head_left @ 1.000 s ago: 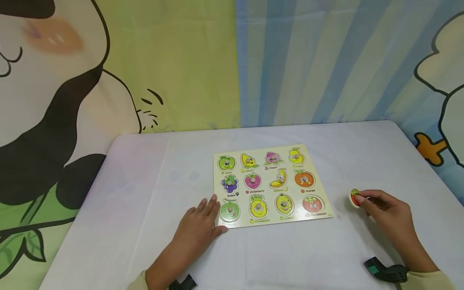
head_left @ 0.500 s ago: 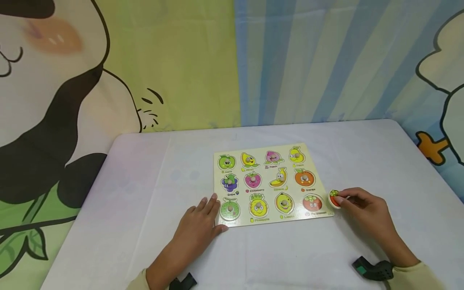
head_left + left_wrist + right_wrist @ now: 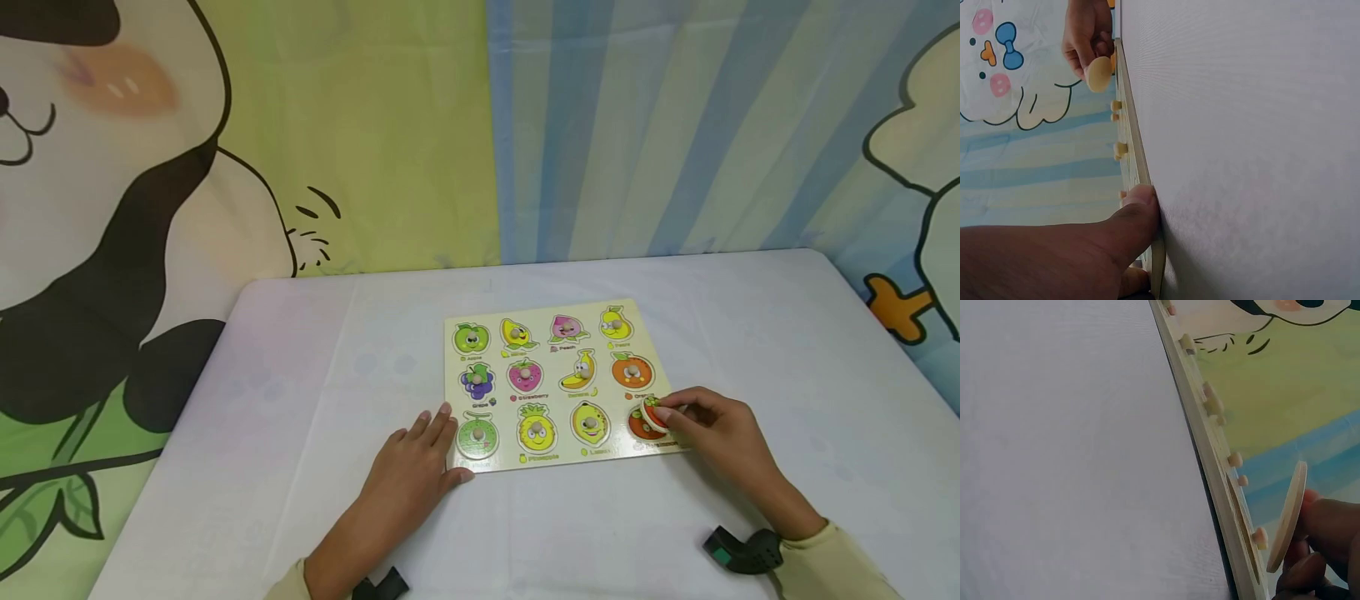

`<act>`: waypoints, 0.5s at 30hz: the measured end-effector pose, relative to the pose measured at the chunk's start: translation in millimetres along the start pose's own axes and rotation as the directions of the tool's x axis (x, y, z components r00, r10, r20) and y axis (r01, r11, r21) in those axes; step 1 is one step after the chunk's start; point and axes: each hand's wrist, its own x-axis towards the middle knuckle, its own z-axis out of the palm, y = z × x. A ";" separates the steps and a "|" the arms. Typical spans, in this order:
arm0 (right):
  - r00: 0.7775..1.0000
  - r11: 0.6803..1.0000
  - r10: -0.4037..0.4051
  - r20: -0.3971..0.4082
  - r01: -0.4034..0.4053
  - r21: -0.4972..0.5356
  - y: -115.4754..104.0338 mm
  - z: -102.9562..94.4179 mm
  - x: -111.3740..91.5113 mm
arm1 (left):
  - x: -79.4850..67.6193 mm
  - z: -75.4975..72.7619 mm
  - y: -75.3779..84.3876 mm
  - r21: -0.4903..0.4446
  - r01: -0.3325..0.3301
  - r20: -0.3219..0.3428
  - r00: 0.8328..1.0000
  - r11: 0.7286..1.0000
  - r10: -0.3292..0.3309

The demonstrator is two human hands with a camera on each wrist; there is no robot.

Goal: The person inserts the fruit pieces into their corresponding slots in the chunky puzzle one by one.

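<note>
A wooden fruit puzzle board (image 3: pixel 542 355) lies on the white table, with small knobs on its pieces. My right hand (image 3: pixel 723 429) pinches the persimmon puzzle piece (image 3: pixel 656 413) just above the persimmon spot at the board's near right corner. In the right wrist view the piece (image 3: pixel 1287 519) stands tilted, apart from the board, its thin edge showing. My left hand (image 3: pixel 408 467) rests at the board's near left corner, fingers stretched out along the left edge beside the melon piece (image 3: pixel 477 437). The left thumb (image 3: pixel 1138 209) touches the board's edge in the left wrist view.
The white table (image 3: pixel 337 383) spreads around the board on all sides. Behind it hangs a printed cloth backdrop (image 3: pixel 390 150) with cartoon figures. Black straps with camera mounts (image 3: pixel 742 552) sit at the wrists.
My right hand has moved left with the persimmon piece, from the bare table to above the board's near right corner. My left hand has stayed in place.
</note>
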 end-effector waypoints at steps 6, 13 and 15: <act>0.999 1.000 0.030 0.022 -0.030 -0.003 -2.0 2.0 0.5 | -0.1 -1.1 0.6 0.009 0.001 0.013 1.000 1.000 -0.001; 0.999 0.999 0.028 0.026 -0.027 -0.027 -0.2 2.7 -0.4 | 0.4 -0.9 1.5 0.000 0.009 0.023 1.000 1.000 -0.009; 1.000 0.999 0.011 0.021 -0.010 -0.041 0.7 3.4 -0.6 | 0.7 -0.8 1.5 0.003 0.011 0.024 1.000 1.000 -0.011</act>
